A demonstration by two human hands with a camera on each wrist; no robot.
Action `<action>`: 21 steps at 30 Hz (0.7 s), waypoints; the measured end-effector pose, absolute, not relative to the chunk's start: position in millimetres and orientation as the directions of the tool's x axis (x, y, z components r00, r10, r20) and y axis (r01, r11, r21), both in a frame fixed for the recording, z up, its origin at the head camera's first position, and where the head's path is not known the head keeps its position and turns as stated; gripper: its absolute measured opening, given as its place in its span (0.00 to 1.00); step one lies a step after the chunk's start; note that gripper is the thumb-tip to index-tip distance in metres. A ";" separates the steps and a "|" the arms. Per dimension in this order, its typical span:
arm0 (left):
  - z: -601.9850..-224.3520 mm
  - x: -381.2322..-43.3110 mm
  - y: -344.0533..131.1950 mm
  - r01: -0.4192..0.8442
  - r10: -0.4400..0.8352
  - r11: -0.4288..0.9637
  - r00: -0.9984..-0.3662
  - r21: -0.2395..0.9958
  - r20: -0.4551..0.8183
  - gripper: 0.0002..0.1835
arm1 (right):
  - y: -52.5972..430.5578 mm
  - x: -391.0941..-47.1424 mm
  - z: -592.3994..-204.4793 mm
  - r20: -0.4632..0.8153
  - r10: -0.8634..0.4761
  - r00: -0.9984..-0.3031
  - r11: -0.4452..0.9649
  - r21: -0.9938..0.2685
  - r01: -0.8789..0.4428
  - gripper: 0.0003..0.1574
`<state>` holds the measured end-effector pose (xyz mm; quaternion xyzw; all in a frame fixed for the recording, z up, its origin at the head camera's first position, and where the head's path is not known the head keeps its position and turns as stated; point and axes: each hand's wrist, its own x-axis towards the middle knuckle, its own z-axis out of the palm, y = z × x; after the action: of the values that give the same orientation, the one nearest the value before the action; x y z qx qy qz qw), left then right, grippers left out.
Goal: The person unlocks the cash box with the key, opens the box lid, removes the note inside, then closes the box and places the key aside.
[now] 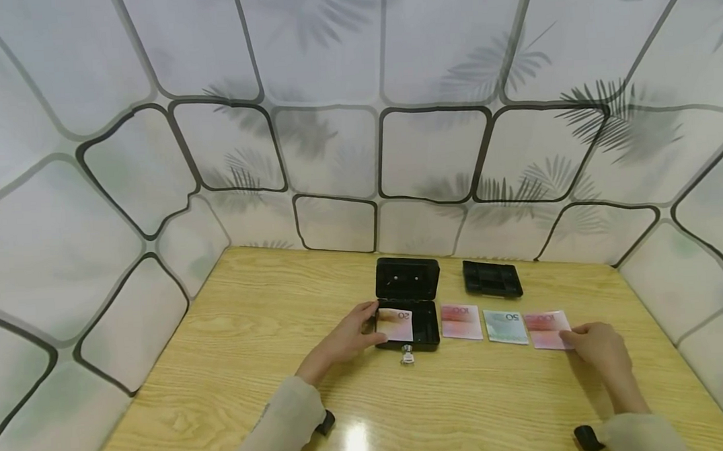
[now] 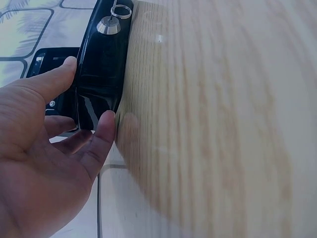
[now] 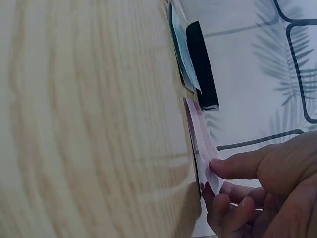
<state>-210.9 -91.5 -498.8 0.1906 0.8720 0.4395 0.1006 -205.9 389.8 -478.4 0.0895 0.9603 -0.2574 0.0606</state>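
- Right hand [image 1: 602, 351]: grip pinches right edge of rightmost red note [image 1: 546, 326], on bench [image 1: 496, 401]; lift level, don't crease.
- Left hand [image 1: 345, 338]: grip holds box [image 1: 427, 346] by left side; keep steady.
- Tray [image 1: 492, 279] farther back; steer clear.

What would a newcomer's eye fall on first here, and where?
Probably the open, black rectangular box, its left end held by the left hand, with a pinkish paper note marked 20 inside. Then three rectangular paper notes right of it, pink, pale green and pink, the last pinched by the right hand. Behind the woodgrain table rises a white backdrop with dark outlines and palm fronds.
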 end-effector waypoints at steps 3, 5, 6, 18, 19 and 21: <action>-499.5 -210.9 -91.4 0.234 0.416 0.545 -0.909 0.805 -0.017 0.42 | 387.9 -204.7 -478.4 -0.173 0.156 -0.972 0.853 -0.472 0.221 0.34; -499.6 -210.9 -91.5 0.230 0.414 0.543 -0.910 0.808 -0.020 0.42 | 386.7 -203.7 -479.2 -0.171 0.167 -0.971 0.850 -0.475 0.229 0.34; -499.8 -211.0 -91.5 0.229 0.413 0.543 -0.910 0.808 -0.020 0.42 | 386.2 -203.3 -479.8 -0.169 0.170 -0.971 0.848 -0.476 0.232 0.33; -500.9 -210.9 -91.6 0.230 0.416 0.528 -0.909 0.818 -0.013 0.42 | 385.3 -202.2 -484.7 -0.168 0.193 -0.967 0.842 -0.478 0.251 0.32; -500.7 -210.8 -91.7 0.229 0.415 0.528 -0.910 0.818 -0.013 0.42 | 385.4 -202.2 -485.0 -0.165 0.191 -0.968 0.843 -0.477 0.247 0.32; -500.4 -210.5 -91.7 0.229 0.415 0.530 -0.910 0.817 -0.014 0.42 | 385.8 -202.4 -485.5 -0.161 0.189 -0.969 0.845 -0.476 0.244 0.32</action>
<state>-210.5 -91.7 -500.4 0.1854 0.8683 0.4482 0.1040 -202.4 385.8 -485.5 0.1129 0.9590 -0.2544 0.0537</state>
